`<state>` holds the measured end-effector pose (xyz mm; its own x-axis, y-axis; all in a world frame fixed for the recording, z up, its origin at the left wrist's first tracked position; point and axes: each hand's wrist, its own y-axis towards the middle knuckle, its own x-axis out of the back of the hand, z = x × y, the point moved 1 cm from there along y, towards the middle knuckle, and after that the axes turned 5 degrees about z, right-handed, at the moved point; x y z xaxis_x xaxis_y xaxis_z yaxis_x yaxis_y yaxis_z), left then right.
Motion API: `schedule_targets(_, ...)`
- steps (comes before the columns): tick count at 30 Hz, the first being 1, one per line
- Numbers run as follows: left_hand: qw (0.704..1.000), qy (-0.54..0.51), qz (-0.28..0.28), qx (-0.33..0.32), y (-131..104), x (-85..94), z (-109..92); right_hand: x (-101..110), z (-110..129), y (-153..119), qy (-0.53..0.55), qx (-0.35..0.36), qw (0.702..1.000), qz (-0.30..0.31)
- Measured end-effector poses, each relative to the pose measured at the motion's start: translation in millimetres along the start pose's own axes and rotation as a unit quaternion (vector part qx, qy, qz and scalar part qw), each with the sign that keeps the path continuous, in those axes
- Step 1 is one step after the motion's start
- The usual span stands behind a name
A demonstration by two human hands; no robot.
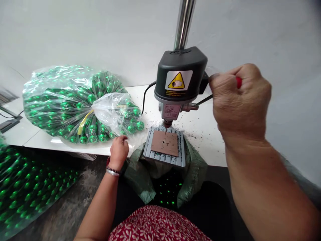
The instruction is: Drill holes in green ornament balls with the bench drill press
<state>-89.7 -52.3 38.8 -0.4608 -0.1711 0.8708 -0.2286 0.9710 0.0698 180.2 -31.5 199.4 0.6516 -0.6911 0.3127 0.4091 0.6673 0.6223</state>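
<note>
Left hand [119, 150], nearer, fingers curled—whether pinching anything cannot be told; at its three o'clock, the brown plate [168, 148], beneath a drill bit [166, 130], long axis roughly twelve-to-six; at the plate's two o'clock, the right hand [242, 100], closed around a red knob [239, 82].

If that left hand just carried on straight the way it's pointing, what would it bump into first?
Probably the bag of green balls on the table: the left hand points toward its near right part, though height and gap are unclear.
</note>
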Motion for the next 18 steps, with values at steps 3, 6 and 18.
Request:
schedule_targets(3, 0.992, 0.120, 0.042, -0.020, 32.9, -1.0, 3.3, -0.1, -1.0, -0.6, -0.003, 0.002, 1.000, 0.004)
schedule_targets(6, 0.968, 0.199, 0.085, -0.130, 60.5, -3.4, -14.5, -0.7, -3.7, -1.4, 0.005, 0.025, 1.000, 0.002)
schedule_targets(18, 0.978, 0.153, 0.067, -0.128, 68.5, -7.2, -5.7, -0.3, -4.7, -2.2, 0.027, 0.031, 0.999, 0.002)
